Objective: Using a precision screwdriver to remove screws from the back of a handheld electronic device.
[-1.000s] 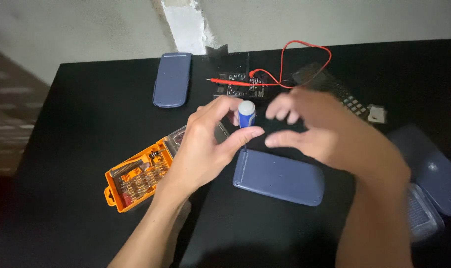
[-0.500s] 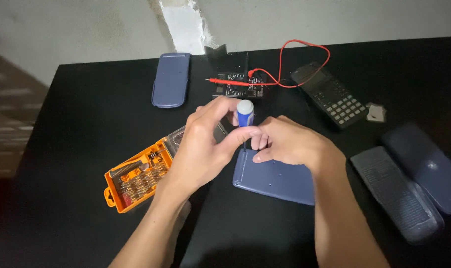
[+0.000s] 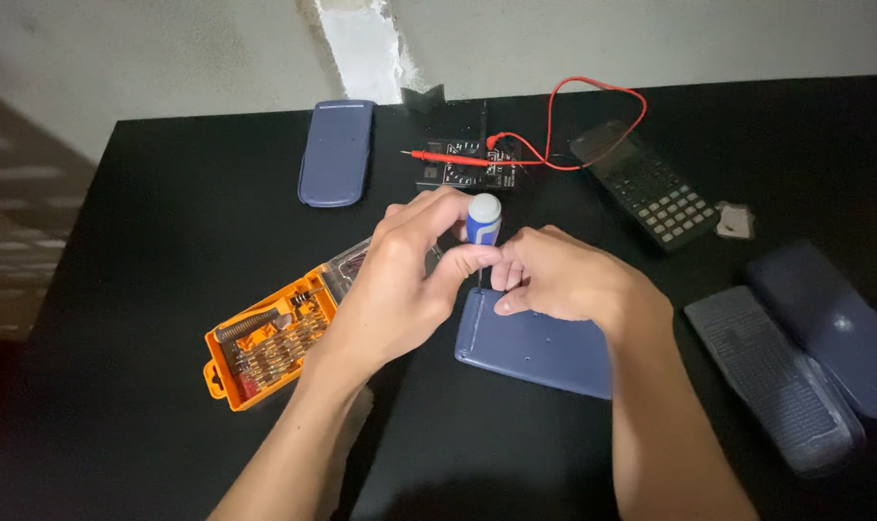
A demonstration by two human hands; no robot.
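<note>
Left hand (image 3: 400, 280) pinching blue screwdriver (image 3: 483, 222) upright, right hand (image 3: 564, 280) steadying its tip on blue calculator back (image 3: 540, 342). Cover still on, bit case (image 3: 269, 342) open at nine o'clock.

Single head-worn camera, looking steeply down and forward at a black table (image 3: 168, 193) from close range. Wall (image 3: 651, 39) lies at 12 o'clock; both forearms enter from 6 o'clock. No second view shares the scene.
</note>
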